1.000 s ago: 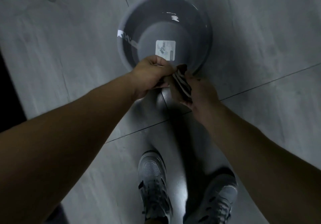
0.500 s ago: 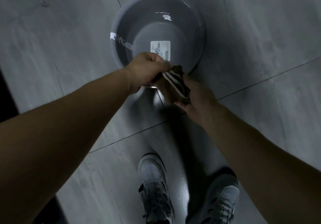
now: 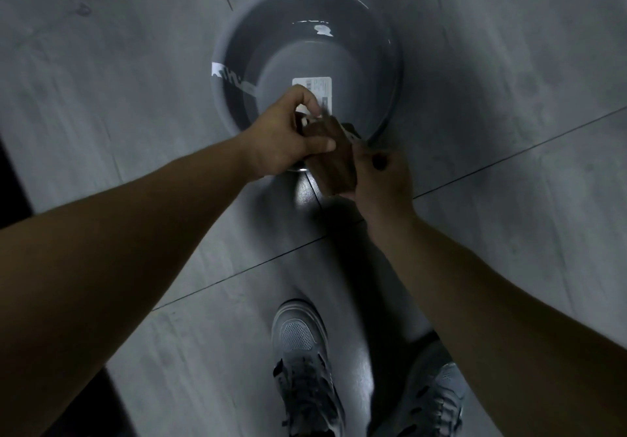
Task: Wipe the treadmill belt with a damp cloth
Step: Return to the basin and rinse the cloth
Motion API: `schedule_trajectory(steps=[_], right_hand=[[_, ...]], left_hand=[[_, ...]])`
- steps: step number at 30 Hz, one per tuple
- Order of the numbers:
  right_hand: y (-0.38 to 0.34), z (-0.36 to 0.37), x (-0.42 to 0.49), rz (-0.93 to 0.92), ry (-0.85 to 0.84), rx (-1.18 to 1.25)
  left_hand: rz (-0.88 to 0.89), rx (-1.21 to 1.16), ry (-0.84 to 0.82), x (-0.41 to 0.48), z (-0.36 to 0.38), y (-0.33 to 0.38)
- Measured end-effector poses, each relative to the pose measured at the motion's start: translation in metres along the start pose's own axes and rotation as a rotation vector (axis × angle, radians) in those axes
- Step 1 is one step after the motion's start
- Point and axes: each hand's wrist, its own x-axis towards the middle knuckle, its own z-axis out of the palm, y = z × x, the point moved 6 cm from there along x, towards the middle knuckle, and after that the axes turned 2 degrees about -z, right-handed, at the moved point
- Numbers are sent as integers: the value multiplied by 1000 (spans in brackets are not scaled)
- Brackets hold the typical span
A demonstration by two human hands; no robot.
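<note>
One basin (image 3: 395, 63) at upper centre is holding water (image 3: 356, 63) and a label (image 3: 312, 84) while left hand (image 3: 288, 138) and right hand (image 3: 383, 175) are pinching a cloth (image 3: 334, 162) above grey tiles (image 3: 509, 131).

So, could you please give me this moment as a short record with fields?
Setting: grey tiled floor, seen from above
Basin: round grey basin on the floor, seemingly holding water, label on its bottom
Cloth: dark cloth held above the basin's near edge
Left hand: left hand grips the cloth's upper end
Right hand: right hand holds its lower end
Shoes: grey shoes on the floor
Treadmill: not in view
</note>
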Motion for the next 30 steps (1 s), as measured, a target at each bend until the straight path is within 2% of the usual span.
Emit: schedule_trajectory(steps=[2, 4, 6, 7, 10, 13, 17, 21, 25, 30], right_hand=[[-2, -4, -10, -50, 19, -28], [-10, -9, -22, -254, -12, -159], [-15, -8, -32, -435, -123, -235], [-16, -8, -36, -490, -180, -250], [-13, -8, -31, -582, -257, -351], [-13, -6, -20, -556, -364, -417], [-24, -4, -9, -599, -439, -606], [-37, -8, -5, -710, -356, -928], [-61, -8, -14, -876, -205, -1165], [-69, 1, 1, -973, -372, -1227]], left_hand=[[47, 93, -28, 1, -4, -4], [43, 108, -123, 0, -2, -8], [30, 78, -247, -2, 2, -9], [40, 137, -277, -4, 3, -8], [173, 470, -152, -3, -1, -2], [258, 562, 26, -8, -8, 1], [389, 923, 182, -22, -2, -2], [292, 862, 209, -31, 8, -12], [296, 837, 204, -28, 11, -17], [375, 844, 178, -24, 9, -22]])
